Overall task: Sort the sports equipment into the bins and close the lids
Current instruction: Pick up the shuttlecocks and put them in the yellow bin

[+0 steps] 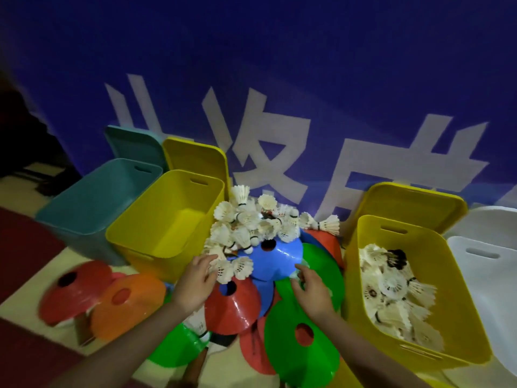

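A heap of white feather shuttlecocks point(251, 222) lies on the floor over a pile of flat cones, among them a blue cone point(277, 259), a red cone point(232, 306) and a green cone point(302, 348). My left hand point(195, 281) reaches into the near edge of the heap, its fingers touching shuttlecocks. My right hand point(310, 289) rests at the blue cone's rim with fingers curled on something pale; what it holds is unclear. The yellow bin on the right point(464, 329) holds several shuttlecocks. An empty yellow bin point(140, 239) and a teal bin point(81, 219) stand on the left.
Red and orange cones point(112, 301) lie at the near left. A white bin point(492, 278) stands at the far right. Teal, yellow and white lids lean on the blue banner wall point(279, 65) behind the bins.
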`<action>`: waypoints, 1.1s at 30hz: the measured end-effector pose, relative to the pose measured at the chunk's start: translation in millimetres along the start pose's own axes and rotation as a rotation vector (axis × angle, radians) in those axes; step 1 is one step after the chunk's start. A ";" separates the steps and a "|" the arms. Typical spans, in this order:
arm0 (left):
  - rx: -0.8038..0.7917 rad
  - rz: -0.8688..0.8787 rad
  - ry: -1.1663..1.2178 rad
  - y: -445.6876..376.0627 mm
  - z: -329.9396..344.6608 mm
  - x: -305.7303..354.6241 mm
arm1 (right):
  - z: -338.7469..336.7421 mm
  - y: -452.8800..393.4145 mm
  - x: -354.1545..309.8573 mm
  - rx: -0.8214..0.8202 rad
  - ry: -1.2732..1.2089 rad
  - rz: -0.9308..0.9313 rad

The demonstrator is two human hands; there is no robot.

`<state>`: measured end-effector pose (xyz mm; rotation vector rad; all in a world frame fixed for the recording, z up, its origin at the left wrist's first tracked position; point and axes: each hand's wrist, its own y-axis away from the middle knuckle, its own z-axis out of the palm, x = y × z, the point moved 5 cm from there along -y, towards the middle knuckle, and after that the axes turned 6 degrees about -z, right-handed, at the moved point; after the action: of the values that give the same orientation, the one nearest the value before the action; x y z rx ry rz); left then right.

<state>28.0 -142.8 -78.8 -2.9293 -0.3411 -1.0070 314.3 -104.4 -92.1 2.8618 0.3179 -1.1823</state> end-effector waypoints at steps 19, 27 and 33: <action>-0.380 -0.023 -0.152 34.3 23.2 -100.1 | 161.4 -43.1 -116.8 -0.305 0.519 -0.202; -0.413 -0.044 -0.073 24.0 33.3 -99.7 | 146.4 -36.7 -117.0 -0.177 0.287 -0.168; -0.354 -0.106 0.053 25.0 21.6 -109.7 | 103.7 -16.7 -96.3 -0.060 0.041 -0.060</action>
<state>-37.8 -186.8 -161.6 -3.2147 -0.3527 -1.2777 172.3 -116.0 -97.5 2.8466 0.4357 -1.1045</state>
